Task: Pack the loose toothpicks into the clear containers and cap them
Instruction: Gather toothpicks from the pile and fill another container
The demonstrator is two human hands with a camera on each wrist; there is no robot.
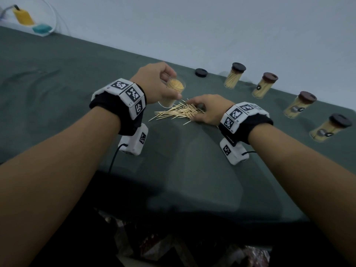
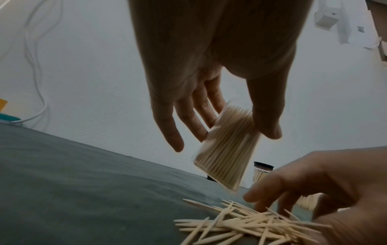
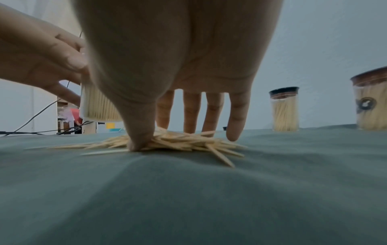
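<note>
Loose toothpicks [image 1: 178, 112]: scattered heap on the green-covered table [image 1: 67, 89], about mid-width, a little nearer the far edge than the near edge.
Right hand [image 1: 207, 109]: palm down over the right end of the heap; thumb tip pressed into the heap's near side, the straightened fingers [image 3: 213, 112] reaching down behind it. Nothing lifted.
Open container [image 1: 172, 92]: clear, uncapped, nearly full of toothpicks, tilted, raised off the cloth just beyond the heap's left end.
Left hand [image 1: 154, 81]: grasps the open container from above, thumb on one side, fingers [image 2: 201, 114] on the other.
Loose cap [image 1: 201, 72]: dark, lying flat near the far edge, beyond the heap, apart from both hands.
Capped containers [image 1: 234, 78]: four, filled, dark lids on, in a row along the far edge running toward the right corner.
Far-left corner: yellow object [image 1: 23, 16], teal object [image 1: 41, 28], white cable by the wall.
</note>
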